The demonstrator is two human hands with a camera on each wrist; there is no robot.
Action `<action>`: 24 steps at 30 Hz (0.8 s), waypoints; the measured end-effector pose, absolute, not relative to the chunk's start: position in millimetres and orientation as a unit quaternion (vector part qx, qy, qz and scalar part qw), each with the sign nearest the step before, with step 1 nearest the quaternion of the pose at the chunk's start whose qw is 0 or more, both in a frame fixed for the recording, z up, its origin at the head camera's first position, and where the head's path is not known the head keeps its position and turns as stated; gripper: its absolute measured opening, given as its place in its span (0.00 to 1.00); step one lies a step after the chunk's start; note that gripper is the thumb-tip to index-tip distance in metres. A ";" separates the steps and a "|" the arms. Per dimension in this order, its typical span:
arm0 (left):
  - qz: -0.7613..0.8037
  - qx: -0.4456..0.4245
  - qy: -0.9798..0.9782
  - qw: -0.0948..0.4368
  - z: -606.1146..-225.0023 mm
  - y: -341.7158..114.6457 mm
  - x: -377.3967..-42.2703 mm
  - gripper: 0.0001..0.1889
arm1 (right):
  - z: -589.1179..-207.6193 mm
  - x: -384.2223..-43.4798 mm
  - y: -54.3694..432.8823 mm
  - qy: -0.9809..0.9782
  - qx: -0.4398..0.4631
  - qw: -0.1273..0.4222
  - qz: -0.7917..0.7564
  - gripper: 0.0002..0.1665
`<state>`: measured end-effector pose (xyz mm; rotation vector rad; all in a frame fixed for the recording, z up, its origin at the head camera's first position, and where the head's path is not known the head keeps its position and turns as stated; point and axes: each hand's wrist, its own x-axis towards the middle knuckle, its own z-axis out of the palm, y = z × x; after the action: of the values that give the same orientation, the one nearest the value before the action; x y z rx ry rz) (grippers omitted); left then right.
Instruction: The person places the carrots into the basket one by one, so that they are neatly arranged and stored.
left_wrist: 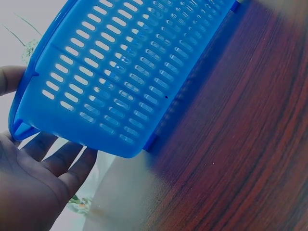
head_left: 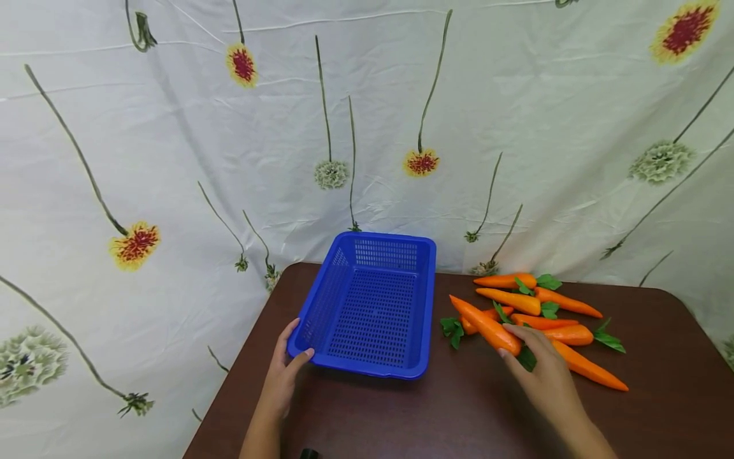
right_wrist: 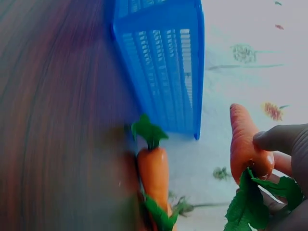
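Basket (head_left: 367, 368): on the worktop (head_left: 459, 408), in front of the printed cloth (head_left: 275, 127). Left hand (head_left: 283, 373): at the near left corner of the basket; grip closed over the rim, thumb on top, fingers outside. Right hand (head_left: 541, 376): right of the basket; grip closed to the width of one carrot (head_left: 486, 324), thumb and fingers on opposite sides. Carrot: raised off the worktop right of the basket, gripped at its thick end, tip clear of the grip, leaf (right_wrist: 250, 202) beside the fingers. Other carrots (head_left: 545, 322): piled right of the basket.
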<state>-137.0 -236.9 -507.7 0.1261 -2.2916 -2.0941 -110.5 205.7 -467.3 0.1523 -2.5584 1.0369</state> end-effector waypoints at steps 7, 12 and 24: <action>-0.670 0.044 -0.741 0.019 -507.4 -236.3 -137.2 0.35 | -466.2 -113.6 188.2 -0.892 0.091 0.210 0.390 0.30; -0.680 0.041 -0.732 0.020 -508.7 -236.3 -137.5 0.35 | -468.6 -116.9 177.5 -0.893 0.106 0.220 0.378 0.29; -0.675 0.037 -0.737 0.019 -511.4 -237.9 -138.2 0.36 | -469.2 -127.3 147.0 -0.884 0.158 0.217 0.384 0.31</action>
<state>-138.2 -237.9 -511.4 0.1163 -2.2871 -2.0943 -127.3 147.0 -469.2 0.4364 -2.4476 1.0641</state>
